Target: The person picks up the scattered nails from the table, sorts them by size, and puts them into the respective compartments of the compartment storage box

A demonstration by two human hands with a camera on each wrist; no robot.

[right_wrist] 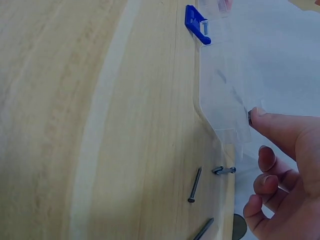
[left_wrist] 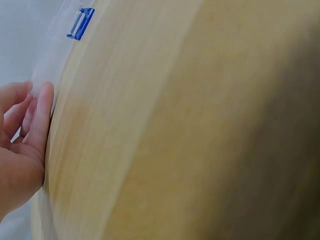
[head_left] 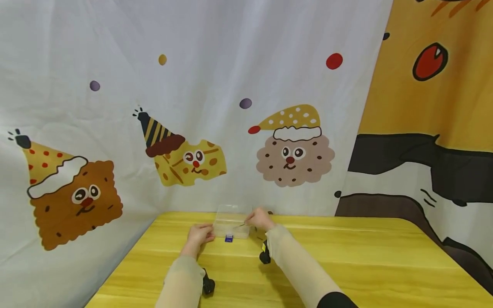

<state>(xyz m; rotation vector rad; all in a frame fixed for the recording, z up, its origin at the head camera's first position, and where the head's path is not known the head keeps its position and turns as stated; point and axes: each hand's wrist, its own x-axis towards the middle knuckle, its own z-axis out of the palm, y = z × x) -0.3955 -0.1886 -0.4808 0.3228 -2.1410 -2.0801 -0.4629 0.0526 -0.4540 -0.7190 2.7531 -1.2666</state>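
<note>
A clear plastic box (head_left: 242, 233) with its lid (head_left: 233, 209) raised stands near the table's far edge, a blue latch (head_left: 229, 238) on its front. My left hand (head_left: 200, 234) holds the box at its left end, fingertips on either side of the wall in the left wrist view. Over the right part of the box, my right hand (head_left: 260, 219) pinches a nail (head_left: 239, 225) between thumb and fingers. Its dark end shows by the thumb in the right wrist view; most of it is hidden there. The other right fingers are curled loosely.
Several loose nails (right_wrist: 195, 185) lie on the wooden table (head_left: 346, 252) right of the box, close to the right hand. A printed cloth (head_left: 239, 51) hangs behind the table's far edge. Black wrist cameras (head_left: 208, 285) are strapped under both sleeves.
</note>
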